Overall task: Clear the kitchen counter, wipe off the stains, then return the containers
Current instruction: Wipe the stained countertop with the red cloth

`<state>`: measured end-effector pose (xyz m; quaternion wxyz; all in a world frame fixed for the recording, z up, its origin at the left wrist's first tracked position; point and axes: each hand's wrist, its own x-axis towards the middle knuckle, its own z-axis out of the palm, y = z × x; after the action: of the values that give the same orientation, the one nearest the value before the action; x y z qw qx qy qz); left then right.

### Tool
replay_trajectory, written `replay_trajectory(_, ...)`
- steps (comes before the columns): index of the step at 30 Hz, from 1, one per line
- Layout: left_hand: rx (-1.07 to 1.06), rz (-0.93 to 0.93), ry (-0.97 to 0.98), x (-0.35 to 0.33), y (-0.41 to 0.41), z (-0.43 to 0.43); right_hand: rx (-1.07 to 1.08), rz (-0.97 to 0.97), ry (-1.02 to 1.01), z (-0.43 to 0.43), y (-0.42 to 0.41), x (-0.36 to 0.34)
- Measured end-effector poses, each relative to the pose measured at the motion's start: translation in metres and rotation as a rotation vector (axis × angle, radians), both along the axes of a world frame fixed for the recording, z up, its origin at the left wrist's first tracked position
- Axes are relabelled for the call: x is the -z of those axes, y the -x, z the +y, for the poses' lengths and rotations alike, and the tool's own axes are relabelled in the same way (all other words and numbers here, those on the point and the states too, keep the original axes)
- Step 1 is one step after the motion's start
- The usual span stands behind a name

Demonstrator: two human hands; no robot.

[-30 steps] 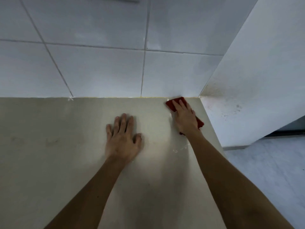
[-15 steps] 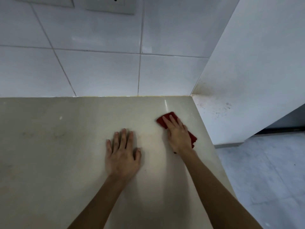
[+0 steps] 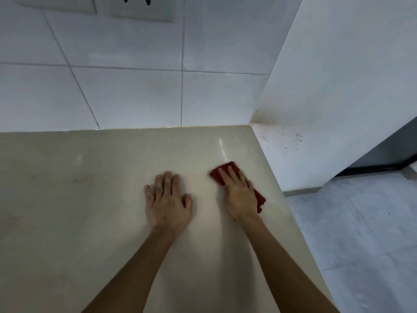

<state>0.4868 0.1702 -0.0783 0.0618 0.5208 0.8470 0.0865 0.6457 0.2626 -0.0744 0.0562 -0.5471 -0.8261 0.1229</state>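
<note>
A home kitchen: a beige stone worktop (image 3: 90, 199) meets white wall tiles (image 3: 135, 98) at 12 o'clock, with wall sockets (image 3: 140, 7) above and a tiled floor (image 3: 361, 233) at 3 o'clock.

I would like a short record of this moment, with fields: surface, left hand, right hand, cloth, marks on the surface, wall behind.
surface: beige counter, no containers in view
left hand: left hand lies flat on the counter, palm down, holds nothing
right hand: right hand presses flat on the red cloth, near the counter's right edge
cloth: red cloth, showing past the fingertips and at the right side of the hand
marks on the surface: faint smudges on the left part
wall behind: white tiles, sockets at the top
</note>
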Motion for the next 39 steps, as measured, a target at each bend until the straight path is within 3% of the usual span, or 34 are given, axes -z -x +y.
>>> replay_trajectory(4, 0.096, -0.039, 0.011, 0.003, -0.021, 0.020, 0.234, -0.012, -0.009, 0.008, -0.036, 0.006)
replay_trajectory(11, 0.130, -0.012, -0.036, 0.013, -0.026, 0.027, 0.418, 0.007, -0.036, 0.051, -0.020, 0.002)
replay_trajectory(15, 0.118, -0.026, -0.032, 0.014, -0.026, 0.030, 0.261, -0.004, -0.042, 0.061, 0.001, 0.002)
replay_trajectory(20, 0.119, -0.037, -0.028, 0.013, -0.027, 0.028, 0.001, 0.052, -0.074, 0.019, -0.032, 0.011)
replay_trajectory(24, 0.124, -0.035, -0.052, 0.012, -0.028, 0.027, 0.111, 0.043, -0.071, 0.058, -0.043, 0.009)
replay_trajectory(28, 0.103, -0.032, -0.091, 0.017, -0.029, 0.029, 0.229, 0.005, -0.014, 0.128, -0.002, 0.003)
replay_trajectory(31, 0.102, -0.039, -0.099, 0.018, -0.029, 0.031, 0.137, -0.013, -0.003, 0.149, 0.036, 0.004)
replay_trajectory(35, 0.114, -0.091, -0.107, 0.018, -0.026, 0.030, -0.088, 0.028, -0.049, 0.100, 0.046, 0.011)
replay_trajectory(39, 0.050, -0.094, -0.114, 0.007, -0.018, 0.015, -0.285, 0.102, -0.037, 0.037, 0.000, 0.009)
